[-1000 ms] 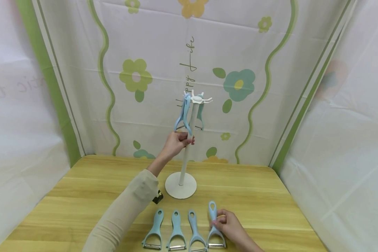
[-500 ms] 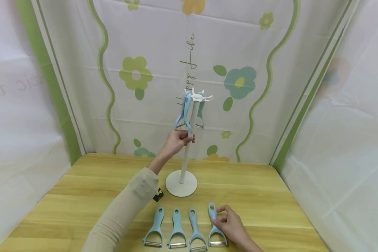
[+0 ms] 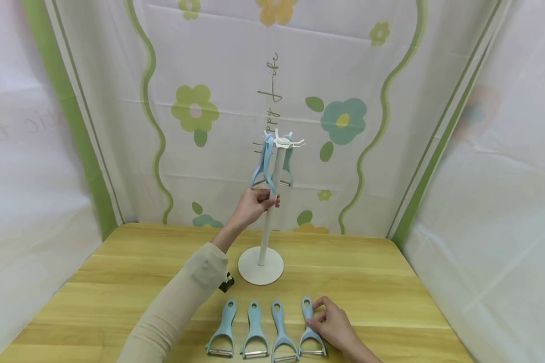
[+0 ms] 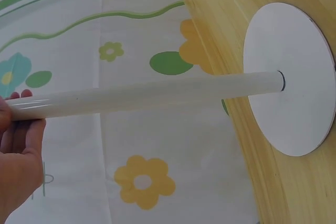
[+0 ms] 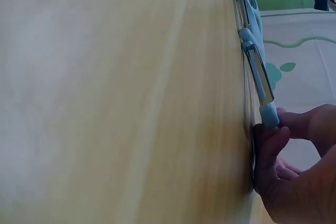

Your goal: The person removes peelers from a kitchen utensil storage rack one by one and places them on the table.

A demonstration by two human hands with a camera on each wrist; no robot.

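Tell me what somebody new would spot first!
Probably the tall white round-based stand on the pale wooden table, blue and teal peelers hanging near its top, the left hand gripping it. Next, four light-blue plastic Y-shaped peelers in a row in front, the rightmost one pinched by the right hand.

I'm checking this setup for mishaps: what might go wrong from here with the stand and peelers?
The stand might tip, since the left hand grips it well above its base. That hand appears just under the hanging peelers, so a bump could unhook one. The right hand might drag the rightmost peeler into the neighbouring peeler.
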